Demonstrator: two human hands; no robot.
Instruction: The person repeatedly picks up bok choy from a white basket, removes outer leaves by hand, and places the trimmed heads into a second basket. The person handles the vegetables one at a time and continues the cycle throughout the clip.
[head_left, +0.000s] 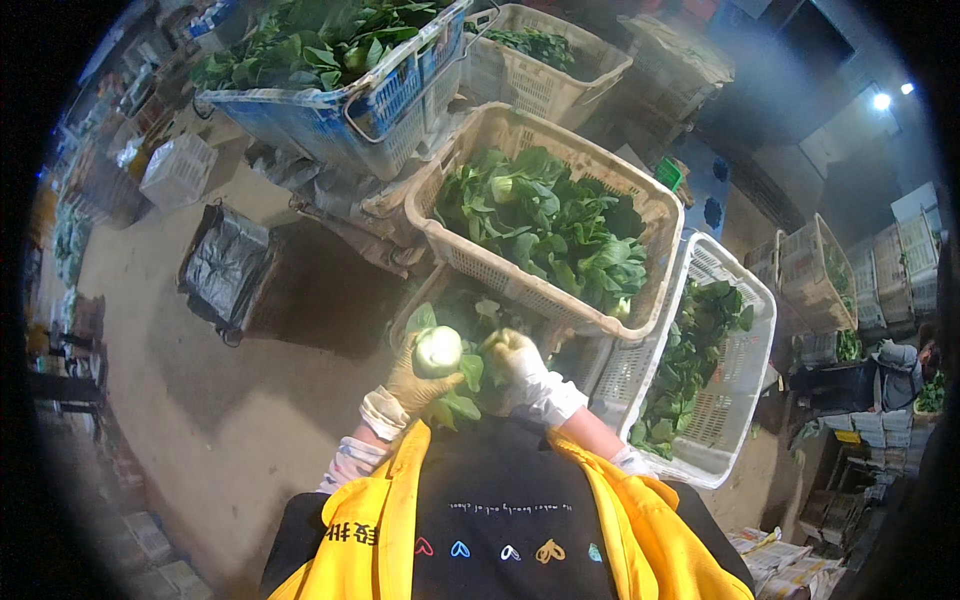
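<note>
My left hand (417, 379), in a yellowish glove, grips a head of leafy greens that looks like bok choy (438, 351), its pale cut base facing up and leaves hanging below. Close to its right is my right hand (516, 361), gloved, with the fingers curled; whether it holds a leaf cannot be told. Both hands are over a lower crate that is partly hidden, with greens and pale scraps in it. Just beyond them a beige plastic crate (544, 289) bears a heap of bok choy (544, 217).
At the right, a white crate (739, 375) holds loose leaves. A blue crate (277, 120) full of greens and another beige crate (525, 82) stand behind. On the floor at the left is a stool-like object covered in dark plastic (229, 262). A person (862, 382) is at the far right.
</note>
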